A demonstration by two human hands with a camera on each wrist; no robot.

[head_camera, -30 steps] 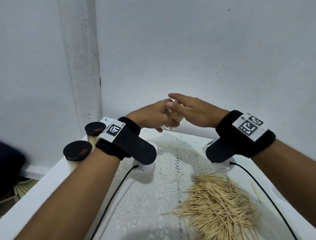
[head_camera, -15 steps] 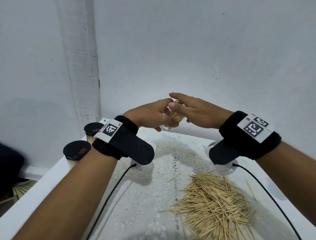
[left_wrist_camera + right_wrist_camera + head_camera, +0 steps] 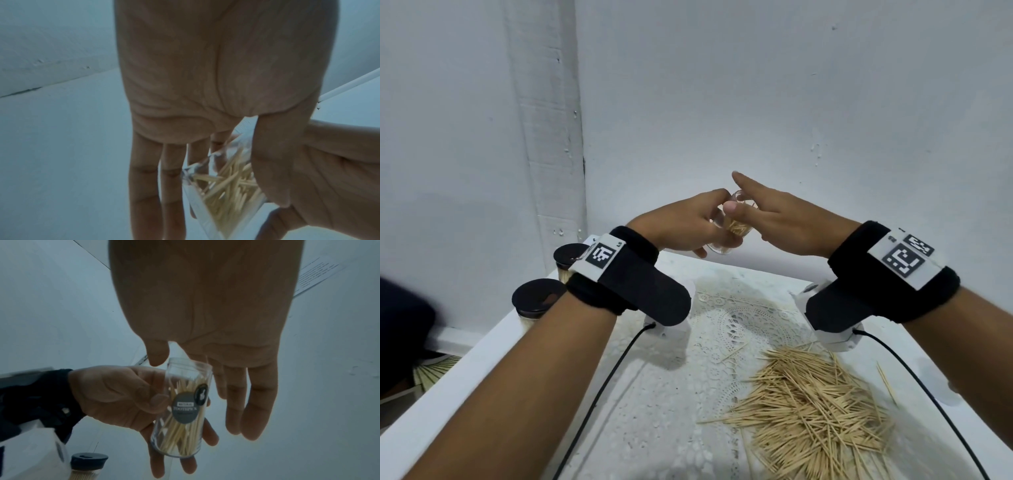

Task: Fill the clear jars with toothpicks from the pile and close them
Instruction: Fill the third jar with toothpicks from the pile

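Observation:
My left hand (image 3: 688, 222) grips a clear jar (image 3: 732, 228) above the table's far edge. The jar (image 3: 183, 410) has no lid, carries a grey round label and is partly filled with toothpicks (image 3: 228, 183). My right hand (image 3: 767, 212) is at the jar's mouth with fingers straight and thumb (image 3: 157, 353) by the rim; nothing shows between its fingers. The loose pile of toothpicks (image 3: 811, 411) lies on the table at the near right.
Two filled jars with black lids (image 3: 539, 298) (image 3: 570, 255) stand at the table's left edge. A white lace mat (image 3: 726, 322) covers the table's middle. White walls rise close behind. Black cables (image 3: 602, 387) run from both wrist cameras.
Both hands have stayed at the jar's mouth. The right hand's fingers have straightened and its index finger has lifted above the rim.

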